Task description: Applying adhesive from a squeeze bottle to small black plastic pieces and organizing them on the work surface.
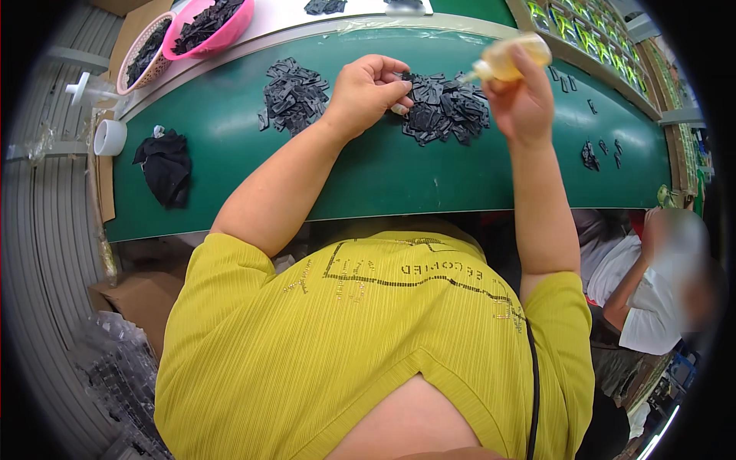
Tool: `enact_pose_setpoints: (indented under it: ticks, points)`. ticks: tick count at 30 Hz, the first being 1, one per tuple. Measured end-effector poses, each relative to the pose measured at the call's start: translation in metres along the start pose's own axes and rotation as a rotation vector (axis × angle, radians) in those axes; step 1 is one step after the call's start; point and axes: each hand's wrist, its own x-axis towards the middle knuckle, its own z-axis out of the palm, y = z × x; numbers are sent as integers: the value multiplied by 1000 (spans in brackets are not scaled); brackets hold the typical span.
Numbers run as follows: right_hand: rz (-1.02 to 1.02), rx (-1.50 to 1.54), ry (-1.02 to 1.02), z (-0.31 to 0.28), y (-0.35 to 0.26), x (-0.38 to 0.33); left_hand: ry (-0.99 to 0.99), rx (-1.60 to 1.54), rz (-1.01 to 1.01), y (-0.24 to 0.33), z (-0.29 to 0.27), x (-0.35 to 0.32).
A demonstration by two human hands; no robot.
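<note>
My left hand (pixel 366 93) is closed in a pinch at the left edge of a pile of small flat black plastic pieces (pixel 445 111). One dark piece (pixel 406 77) shows at its fingertips, its shape mostly hidden. Raised over the pile's right side, my right hand (pixel 524 107) grips a clear squeeze bottle (pixel 502 61) of yellowish liquid. The bottle is tilted, its narrow nozzle pointing left and down toward the pieces, apart from the left hand. A second pile of similar black pieces (pixel 293 96) lies left of my left hand.
On the green table (pixel 383 184) lie a black cloth (pixel 165 165) at left and several loose black pieces (pixel 590 156) at right. Pink (pixel 230 34) and pale (pixel 138 54) baskets hold more pieces at far left. A white tape roll (pixel 110 137) is at the left edge. Another person (pixel 652 284) sits at right.
</note>
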Motion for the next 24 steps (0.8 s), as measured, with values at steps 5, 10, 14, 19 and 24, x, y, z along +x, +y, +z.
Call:
enact_pose_setpoints:
  ticks: [5, 10, 14, 19, 24]
  points:
    - [-224, -274, -37, 14, 42, 13, 26, 12, 19, -3, -2, -2]
    - [-350, -526, -10, 20, 47, 2, 26, 29, -19, 2, -1, -3]
    - [-415, -504, 31, 25, 48, 0, 18, 39, -81, 6, 0, -3]
    - [-425, -547, -1, 16, 49, 3, 29, 51, -69, 5, 2, -3]
    - [-400, -611, -3, 13, 49, 5, 44, 66, -47, 3, 2, -2]
